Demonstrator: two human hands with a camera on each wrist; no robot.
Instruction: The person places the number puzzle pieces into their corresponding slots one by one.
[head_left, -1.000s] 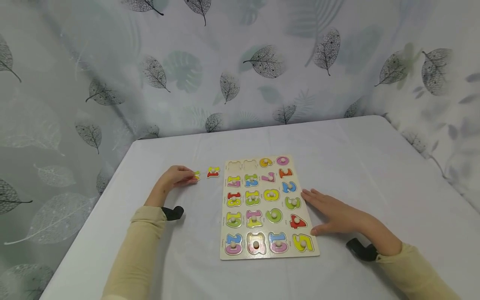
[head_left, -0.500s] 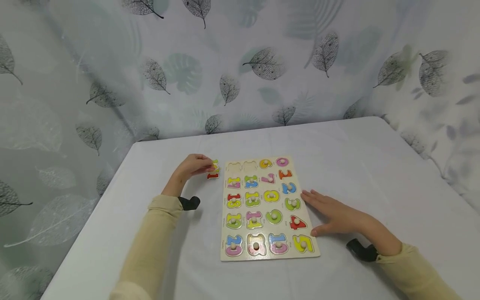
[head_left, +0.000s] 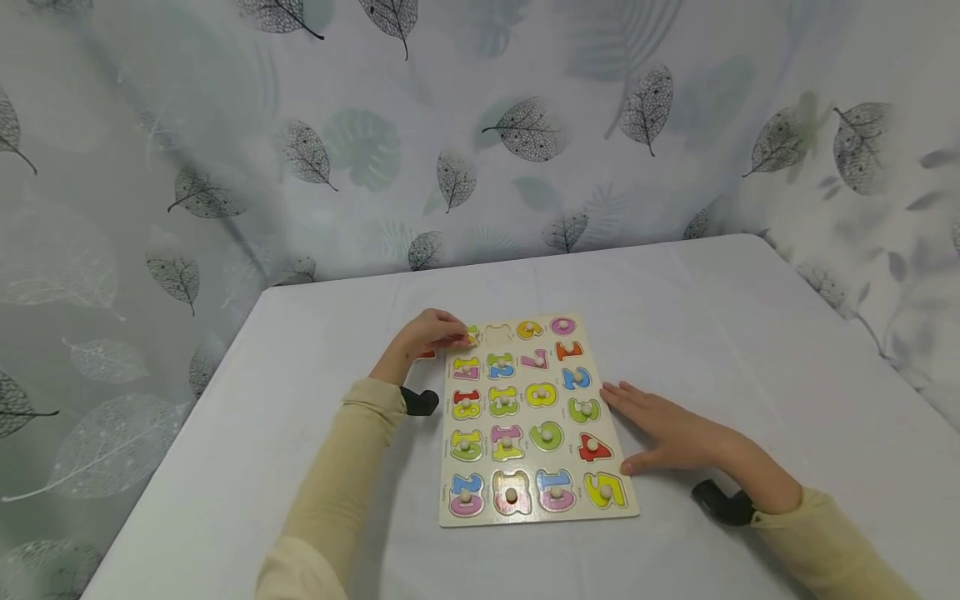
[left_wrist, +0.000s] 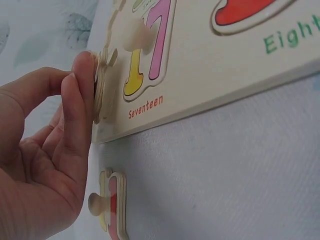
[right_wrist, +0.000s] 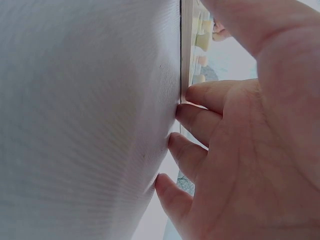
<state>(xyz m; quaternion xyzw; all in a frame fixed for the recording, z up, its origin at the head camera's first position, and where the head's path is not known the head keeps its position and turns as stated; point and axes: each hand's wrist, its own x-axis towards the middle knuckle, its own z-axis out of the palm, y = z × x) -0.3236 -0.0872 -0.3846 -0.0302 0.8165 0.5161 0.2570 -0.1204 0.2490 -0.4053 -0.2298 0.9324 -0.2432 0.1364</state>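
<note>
My left hand (head_left: 431, 333) pinches a yellow-green wooden number piece (head_left: 473, 337) over the top-left corner of the number puzzle board (head_left: 480, 521). In the left wrist view that piece (left_wrist: 99, 92) shows edge-on beneath the fingertips, tilted against the board by the "Seventeen" recess; its digits are mostly hidden. A yellow-and-red number piece (left_wrist: 114, 205) with a round knob lies on the cloth beside the board, largely covered by the left hand in the head view. My right hand (head_left: 671, 429) rests flat at the board's right side, fingers spread, fingertips (right_wrist: 192, 93) at its edge.
Knobbed number pieces fill most of the board; a bare recess (head_left: 498, 335) shows in its top row. White cloth (head_left: 712, 317) covers the table, and a leaf-patterned curtain (head_left: 360, 217) hangs behind and at the sides. Black straps sit on both wrists.
The left hand has carried the yellow-green number piece rightward from the cloth, past the yellow-and-red piece, to the board's top-left recess. The right hand has stayed at the board's edge.
</note>
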